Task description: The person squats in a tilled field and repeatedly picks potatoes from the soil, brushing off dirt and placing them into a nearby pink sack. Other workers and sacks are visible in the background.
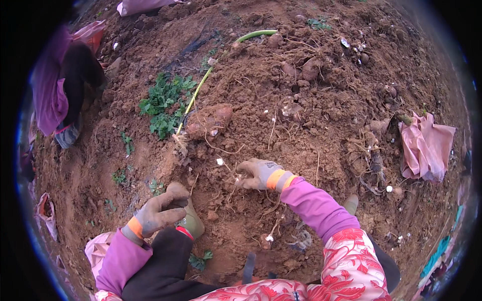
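My left hand [162, 212], in a muddy grey work glove with an orange cuff, is held above my green boot [194, 222], fingers apart, nothing seen in it. My right hand [256, 174], gloved alike, reaches to the soil in front of me. Its fingers curl at some thin roots [234, 186]; whether it grips them I cannot tell. Up and left of it, a large soil-covered tuber [211, 119] lies beside a long green stalk [196, 94]. A smaller reddish tuber [265, 241] lies between my legs, partly buried.
More tubers [310, 69] sit in loose soil further off. A crumpled pink sack [425, 146] lies at the right, another [99, 246] by my left sleeve. Leafy green weeds [163, 101] grow ahead on the left. A co-worker in purple and dark trousers [77, 71] crouches at the far left.
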`<act>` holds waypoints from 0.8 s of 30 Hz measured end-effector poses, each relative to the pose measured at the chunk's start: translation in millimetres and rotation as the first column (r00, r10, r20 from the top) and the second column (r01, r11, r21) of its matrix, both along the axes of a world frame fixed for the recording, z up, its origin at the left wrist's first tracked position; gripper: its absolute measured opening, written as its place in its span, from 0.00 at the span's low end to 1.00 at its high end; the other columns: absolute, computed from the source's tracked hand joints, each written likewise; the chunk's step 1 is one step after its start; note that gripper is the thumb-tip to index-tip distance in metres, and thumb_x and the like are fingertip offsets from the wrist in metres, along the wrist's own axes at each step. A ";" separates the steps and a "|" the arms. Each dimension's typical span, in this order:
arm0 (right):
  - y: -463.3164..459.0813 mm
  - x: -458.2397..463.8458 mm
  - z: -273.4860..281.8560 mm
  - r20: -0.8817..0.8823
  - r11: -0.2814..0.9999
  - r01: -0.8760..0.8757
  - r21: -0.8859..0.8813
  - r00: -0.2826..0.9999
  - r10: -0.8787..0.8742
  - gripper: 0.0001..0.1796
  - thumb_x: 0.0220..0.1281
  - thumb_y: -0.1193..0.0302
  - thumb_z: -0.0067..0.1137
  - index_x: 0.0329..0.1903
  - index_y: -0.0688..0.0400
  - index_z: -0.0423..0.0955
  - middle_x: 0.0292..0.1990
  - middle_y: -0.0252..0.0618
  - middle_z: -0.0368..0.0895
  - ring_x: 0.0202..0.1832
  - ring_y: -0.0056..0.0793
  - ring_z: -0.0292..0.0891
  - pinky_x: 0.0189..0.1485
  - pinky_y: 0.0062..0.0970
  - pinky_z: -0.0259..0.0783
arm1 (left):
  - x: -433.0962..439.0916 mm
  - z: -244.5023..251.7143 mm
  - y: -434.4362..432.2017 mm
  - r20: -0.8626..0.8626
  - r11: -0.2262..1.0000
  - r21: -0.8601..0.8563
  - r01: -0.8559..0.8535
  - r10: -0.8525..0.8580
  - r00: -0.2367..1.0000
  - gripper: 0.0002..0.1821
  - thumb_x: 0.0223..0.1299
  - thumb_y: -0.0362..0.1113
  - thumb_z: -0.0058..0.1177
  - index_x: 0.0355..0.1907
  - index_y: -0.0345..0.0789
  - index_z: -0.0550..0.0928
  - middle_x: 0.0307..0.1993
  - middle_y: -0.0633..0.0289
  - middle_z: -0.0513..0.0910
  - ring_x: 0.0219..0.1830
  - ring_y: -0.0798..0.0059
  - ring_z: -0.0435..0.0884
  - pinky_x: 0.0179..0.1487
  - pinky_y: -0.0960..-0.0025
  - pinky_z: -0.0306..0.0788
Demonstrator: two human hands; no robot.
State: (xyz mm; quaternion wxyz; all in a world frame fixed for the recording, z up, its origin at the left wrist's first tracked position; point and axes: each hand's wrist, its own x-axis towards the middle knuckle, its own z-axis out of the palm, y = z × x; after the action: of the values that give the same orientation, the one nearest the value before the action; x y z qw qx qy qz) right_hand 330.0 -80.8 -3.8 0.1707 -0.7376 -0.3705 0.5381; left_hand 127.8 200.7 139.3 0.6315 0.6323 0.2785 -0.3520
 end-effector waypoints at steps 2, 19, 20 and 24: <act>-9.0 8.7 1.5 0.186 0.951 0.212 0.225 0.949 -0.255 0.36 0.68 0.44 0.60 0.71 0.51 0.71 0.62 0.53 0.80 0.65 0.53 0.76 0.69 0.43 0.70 | -7.7 -3.5 0.3 -0.030 1.000 0.026 -0.004 0.005 1.000 0.31 0.65 0.32 0.62 0.71 0.30 0.73 0.60 0.59 0.81 0.63 0.71 0.78 0.68 0.66 0.71; -38.0 155.5 -35.8 0.711 0.807 0.435 -0.398 0.703 -0.028 0.49 0.58 0.48 0.66 0.79 0.51 0.58 0.69 0.49 0.76 0.72 0.49 0.71 0.72 0.44 0.69 | 2.6 -3.8 -13.6 -0.058 0.990 0.088 0.111 -0.106 0.993 0.32 0.66 0.36 0.62 0.72 0.31 0.73 0.62 0.60 0.79 0.65 0.72 0.75 0.71 0.66 0.68; -35.9 161.1 -41.3 0.698 0.804 0.449 -0.389 0.714 -0.062 0.48 0.58 0.50 0.67 0.78 0.52 0.59 0.69 0.49 0.76 0.71 0.49 0.73 0.71 0.45 0.71 | 1.9 -5.4 -13.4 -0.080 0.985 0.094 0.143 -0.136 0.988 0.32 0.66 0.36 0.62 0.71 0.31 0.73 0.62 0.60 0.79 0.66 0.72 0.75 0.71 0.66 0.68; -23.8 165.8 -51.7 0.694 0.779 0.503 -0.375 0.709 -0.124 0.42 0.57 0.55 0.70 0.72 0.57 0.69 0.67 0.52 0.78 0.67 0.47 0.77 0.69 0.44 0.73 | 3.5 -9.3 -10.8 -0.067 0.982 0.114 0.148 -0.140 0.988 0.32 0.66 0.37 0.62 0.71 0.30 0.73 0.62 0.59 0.79 0.66 0.71 0.75 0.71 0.65 0.68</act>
State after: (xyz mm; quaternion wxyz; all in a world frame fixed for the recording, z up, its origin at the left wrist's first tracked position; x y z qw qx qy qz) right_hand 495.8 -104.6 -55.4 -0.0860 -0.9449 -0.1016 0.2990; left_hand 131.3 189.9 130.0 0.5571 0.6766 0.2710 -0.3980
